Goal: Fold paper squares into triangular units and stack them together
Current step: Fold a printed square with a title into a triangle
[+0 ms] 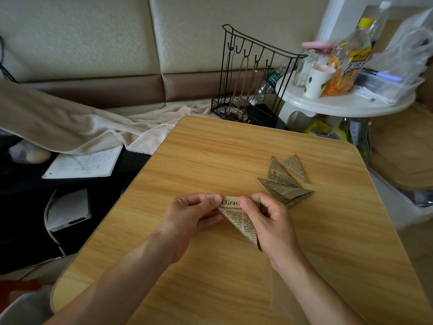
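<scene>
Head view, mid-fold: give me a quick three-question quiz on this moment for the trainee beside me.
1. True or false: both hands pinch the newsprint paper triangle.
2. Where do the finished folded units lie? A) right of the right hand, on the wooden table; B) left of the left hand; C) on the notebook.
3. Which way does the held triangle's sharp corner point?

Key: 1 true. 2 A. 3 Toward the person, with the long edge on the far side between the two thumbs.
</scene>
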Demonstrator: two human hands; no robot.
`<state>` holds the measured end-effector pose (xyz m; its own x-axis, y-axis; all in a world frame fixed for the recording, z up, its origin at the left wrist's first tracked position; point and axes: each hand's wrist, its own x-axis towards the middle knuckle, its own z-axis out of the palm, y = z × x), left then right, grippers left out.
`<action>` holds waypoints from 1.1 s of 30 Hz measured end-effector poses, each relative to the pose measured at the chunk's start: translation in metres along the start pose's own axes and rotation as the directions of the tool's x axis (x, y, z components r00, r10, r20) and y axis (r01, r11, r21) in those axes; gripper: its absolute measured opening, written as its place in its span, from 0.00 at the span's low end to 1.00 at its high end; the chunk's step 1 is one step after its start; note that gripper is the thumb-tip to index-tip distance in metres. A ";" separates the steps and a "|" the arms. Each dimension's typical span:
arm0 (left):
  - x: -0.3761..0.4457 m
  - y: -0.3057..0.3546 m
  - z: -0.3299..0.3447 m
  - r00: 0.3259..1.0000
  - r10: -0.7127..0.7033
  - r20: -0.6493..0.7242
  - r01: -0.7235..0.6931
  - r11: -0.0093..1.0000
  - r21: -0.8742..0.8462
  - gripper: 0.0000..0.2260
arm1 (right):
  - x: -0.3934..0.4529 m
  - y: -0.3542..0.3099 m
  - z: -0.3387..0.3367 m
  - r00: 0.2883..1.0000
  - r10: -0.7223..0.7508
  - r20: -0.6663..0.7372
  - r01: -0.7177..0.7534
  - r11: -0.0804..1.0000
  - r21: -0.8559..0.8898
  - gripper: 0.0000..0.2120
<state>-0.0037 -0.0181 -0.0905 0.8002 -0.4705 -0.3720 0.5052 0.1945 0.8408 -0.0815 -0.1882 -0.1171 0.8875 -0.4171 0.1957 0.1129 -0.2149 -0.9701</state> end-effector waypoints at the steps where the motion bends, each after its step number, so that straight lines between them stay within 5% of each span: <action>1: 0.000 0.000 0.000 1.000 0.001 -0.006 -0.001 1.000 -0.001 0.16 | 0.000 0.000 0.000 1.000 0.000 0.000 0.000 1.000 -0.005 0.14; 33: 0.000 -0.001 0.000 1.000 0.015 -0.028 -0.017 0.997 -0.076 0.14 | 0.001 0.000 0.001 0.999 0.032 -0.020 -0.033 0.999 -0.006 0.11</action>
<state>-0.0042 -0.0185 -0.0918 0.8162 -0.4433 -0.3705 0.5149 0.2672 0.8146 -0.0800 -0.1880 -0.1167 0.8816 -0.4414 0.1669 0.0811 -0.2068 -0.9750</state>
